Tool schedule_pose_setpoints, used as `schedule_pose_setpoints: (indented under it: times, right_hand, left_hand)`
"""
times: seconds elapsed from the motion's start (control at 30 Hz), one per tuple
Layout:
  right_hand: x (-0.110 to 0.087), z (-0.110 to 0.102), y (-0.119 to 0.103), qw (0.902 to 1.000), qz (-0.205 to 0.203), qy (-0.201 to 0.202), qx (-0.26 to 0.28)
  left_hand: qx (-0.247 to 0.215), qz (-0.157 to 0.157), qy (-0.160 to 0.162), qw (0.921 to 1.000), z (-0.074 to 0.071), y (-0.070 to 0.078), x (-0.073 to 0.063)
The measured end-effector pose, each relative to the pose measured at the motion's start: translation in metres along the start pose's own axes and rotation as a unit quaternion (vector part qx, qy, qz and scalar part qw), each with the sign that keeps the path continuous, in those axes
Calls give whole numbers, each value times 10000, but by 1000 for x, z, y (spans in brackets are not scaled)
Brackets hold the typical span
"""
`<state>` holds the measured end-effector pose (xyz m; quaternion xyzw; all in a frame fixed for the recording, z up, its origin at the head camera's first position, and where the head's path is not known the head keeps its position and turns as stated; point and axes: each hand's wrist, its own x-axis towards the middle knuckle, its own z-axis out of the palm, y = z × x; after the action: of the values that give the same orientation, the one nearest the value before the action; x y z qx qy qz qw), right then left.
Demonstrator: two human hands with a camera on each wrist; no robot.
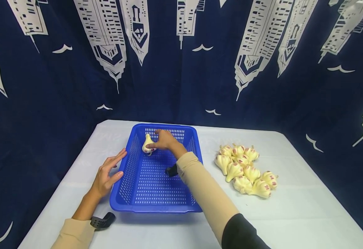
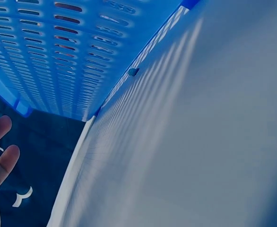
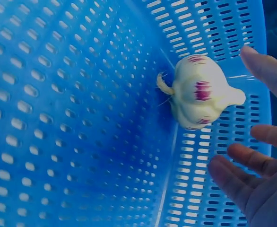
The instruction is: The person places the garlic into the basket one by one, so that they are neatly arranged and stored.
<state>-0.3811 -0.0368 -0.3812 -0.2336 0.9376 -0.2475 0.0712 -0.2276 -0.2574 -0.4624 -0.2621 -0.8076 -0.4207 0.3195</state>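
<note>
A blue plastic basket (image 1: 156, 209) with slotted walls sits on the table. Inside it, in the far left corner, is a garlic bulb (image 3: 202, 92), cream with purple-red streaks and a short stem. Around this bulb my right hand (image 1: 166, 140) reaches in from the right, thumb and fingers spread apart. The right wrist view shows a gap between the bulb and the fingertips (image 3: 219, 165). My left hand (image 1: 105, 174) rests its straight fingers at the basket's left rim, from outside. Only part of that hand shows in the left wrist view.
Several more garlic bulbs (image 1: 245, 169) lie in a cluster on the white table (image 1: 306, 207), right of the basket. Behind the table hangs a dark blue cloth (image 1: 169, 86) with white building prints. Black wrist straps (image 1: 103, 221) show at both sleeves.
</note>
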Motion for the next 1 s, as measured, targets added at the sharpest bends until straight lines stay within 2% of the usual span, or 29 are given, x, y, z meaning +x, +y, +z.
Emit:
schedule_pose_setpoints:
  times: [0.23, 0.4, 0.53, 0.73, 0.87, 1.0]
  right_hand:
    - [-8, -14, -1, 9993, -80, 357, -127]
    - [-15, -24, -5, 9985, -327, 443, -44]
    - [-20, -32, -8, 9979, -446, 466, 44]
    - [-33, -47, -17, 9965, -688, 482, 6]
    - [-43, -54, -22, 9959, -779, 455, 60]
    - [-55, -58, -22, 9958, -884, 250, 23]
  left_hand:
    - [41, 28, 118, 9999, 2, 3, -1]
    - [100, -36, -19, 9999, -1, 0, -1]
    - [62, -78, -85, 9999, -1, 1, -1]
    - [-19, 97, 99, 9999, 2, 2, 1]
    - [8, 85, 17, 10000, 1, 0, 0]
    - [18, 93, -66, 9999, 0, -2, -1]
